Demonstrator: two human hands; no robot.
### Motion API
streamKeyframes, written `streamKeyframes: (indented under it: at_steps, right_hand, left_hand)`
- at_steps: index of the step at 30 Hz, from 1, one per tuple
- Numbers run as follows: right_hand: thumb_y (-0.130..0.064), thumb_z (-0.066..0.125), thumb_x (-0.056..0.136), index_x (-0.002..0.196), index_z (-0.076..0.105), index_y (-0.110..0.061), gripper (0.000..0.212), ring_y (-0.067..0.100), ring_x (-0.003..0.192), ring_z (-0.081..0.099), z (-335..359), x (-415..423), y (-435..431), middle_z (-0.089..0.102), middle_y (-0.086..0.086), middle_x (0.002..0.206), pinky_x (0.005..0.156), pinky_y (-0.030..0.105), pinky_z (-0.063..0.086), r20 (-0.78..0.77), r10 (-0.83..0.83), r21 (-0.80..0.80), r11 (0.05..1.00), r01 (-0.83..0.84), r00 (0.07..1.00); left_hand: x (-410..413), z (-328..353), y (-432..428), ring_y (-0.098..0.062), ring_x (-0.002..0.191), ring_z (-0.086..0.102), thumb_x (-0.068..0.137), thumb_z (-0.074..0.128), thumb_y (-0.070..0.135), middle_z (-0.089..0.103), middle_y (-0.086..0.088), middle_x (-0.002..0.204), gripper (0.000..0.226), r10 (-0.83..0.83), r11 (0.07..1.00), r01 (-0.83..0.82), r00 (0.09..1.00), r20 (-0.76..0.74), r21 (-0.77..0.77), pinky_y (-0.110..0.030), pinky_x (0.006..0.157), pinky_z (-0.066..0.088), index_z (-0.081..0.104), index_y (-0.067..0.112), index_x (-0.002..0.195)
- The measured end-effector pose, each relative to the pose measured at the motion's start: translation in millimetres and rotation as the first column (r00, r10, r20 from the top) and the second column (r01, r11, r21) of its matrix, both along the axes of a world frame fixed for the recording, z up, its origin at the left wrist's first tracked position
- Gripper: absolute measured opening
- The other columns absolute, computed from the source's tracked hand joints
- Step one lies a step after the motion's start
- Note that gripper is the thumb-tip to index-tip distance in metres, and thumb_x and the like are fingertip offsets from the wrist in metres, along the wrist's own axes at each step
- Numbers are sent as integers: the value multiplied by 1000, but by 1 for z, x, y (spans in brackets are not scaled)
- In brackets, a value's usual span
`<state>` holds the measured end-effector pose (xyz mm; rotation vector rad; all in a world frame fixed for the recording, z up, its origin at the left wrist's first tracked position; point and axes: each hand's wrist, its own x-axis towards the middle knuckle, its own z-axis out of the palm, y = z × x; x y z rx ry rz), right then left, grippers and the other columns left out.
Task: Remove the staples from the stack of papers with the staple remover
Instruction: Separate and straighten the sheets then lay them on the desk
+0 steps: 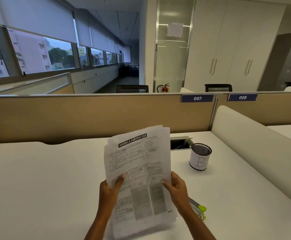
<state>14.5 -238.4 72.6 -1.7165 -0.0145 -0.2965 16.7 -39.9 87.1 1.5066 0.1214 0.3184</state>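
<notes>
- Person's left hand and right hand pinch the light, floppy white printed paper stack at its side edges
- Lime-green staple remover lies just right of the stack

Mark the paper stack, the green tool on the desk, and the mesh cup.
Stack of printed white papers [141,170]: head view, middle of the top sheet.
Lime-green and silver staple remover [202,208]: head view, its green end.
Black mesh pen cup with white label [198,162]: head view, on the label.
</notes>
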Motion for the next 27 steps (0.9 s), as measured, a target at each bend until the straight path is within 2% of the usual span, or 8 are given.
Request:
streamKeyframes:
  at_steps: [5, 8, 12, 16, 17, 19, 20, 27]
  right_hand:
    - [-1, 58, 84, 90, 59, -15, 16, 17, 82, 63, 11, 2, 4, 65, -2, 89, 66, 12, 54, 164, -129, -17, 991, 134, 978]
    - [-6, 61, 82, 112, 50, -12, 32, 17, 92, 60, 6, 2, 5, 60, -1, 101, 76, 20, 53, 77, -65, 3, 998, 65, 995]
    - [-11, 58, 84, 120, 42, -12, 39, 21, 99, 62, 10, 0, -1, 61, 7, 111, 79, 31, 57, 67, -60, 83, 995, 54, 996]
    - [-5, 56, 85, 110, 44, -21, 32, 14, 96, 63, 30, 3, 1, 62, 1, 107, 72, 24, 58, 192, -46, 173, 985, 12, 980]
    - [-4, 56, 84, 108, 44, -24, 33, 14, 97, 62, 35, 3, 4, 61, -1, 107, 73, 25, 58, 206, -18, 169, 985, -18, 978]
    - [-4, 57, 84, 105, 48, -27, 33, 16, 97, 63, 40, 2, 7, 62, -3, 105, 75, 25, 57, 231, 12, 116, 992, -40, 973]
    - [-4, 57, 84, 103, 52, -27, 31, 17, 96, 63, 41, 2, 7, 63, -3, 103, 76, 25, 57, 246, 2, 93, 995, -26, 969]
    - [-1, 53, 86, 94, 58, -25, 25, 15, 83, 68, 39, 1, 4, 67, -2, 93, 66, 22, 57, 248, 28, 84, 995, -50, 968]
  left_hand:
    - [-2, 18, -10, -19, 72, 65, 77, 63, 14, 66, 1, 79, 17, 19, 996, -8, 993, 117, -94, -21, 47, 53, 59, 31, 81]
    - [-8, 20, -14, -22, 81, 64, 79, 58, 15, 65, -2, 88, 18, -50, 984, 67, 993, 107, -163, -30, 59, 52, 58, 30, 90]
    - [-9, 31, -2, -19, 82, 61, 81, 56, 13, 63, 5, 88, 22, 0, 999, 11, 973, 231, -48, -14, 52, 53, 55, 32, 91]
    - [-8, 58, 6, -10, 72, 66, 67, 62, 53, 65, 21, 79, 31, -62, 997, 39, 940, 335, 74, -8, 52, 52, 55, 37, 92]
    - [-6, 62, 6, -9, 69, 67, 66, 64, 52, 66, 20, 74, 27, -53, 997, 30, 940, 337, 74, -9, 50, 52, 57, 37, 87]
    - [-3, 66, 4, -11, 62, 67, 76, 63, 27, 66, 12, 73, 9, 6, 1000, -8, 946, 325, 5, -11, 45, 50, 60, 34, 78]
    - [-2, 65, 4, -12, 61, 67, 79, 60, 20, 66, 9, 73, 14, 38, 999, -30, 950, 310, -31, -12, 44, 50, 61, 34, 76]
    - [-2, 49, 3, -15, 69, 64, 82, 55, 14, 65, 4, 79, 16, -9, 1000, 12, 972, 233, -12, -14, 43, 51, 59, 29, 81]
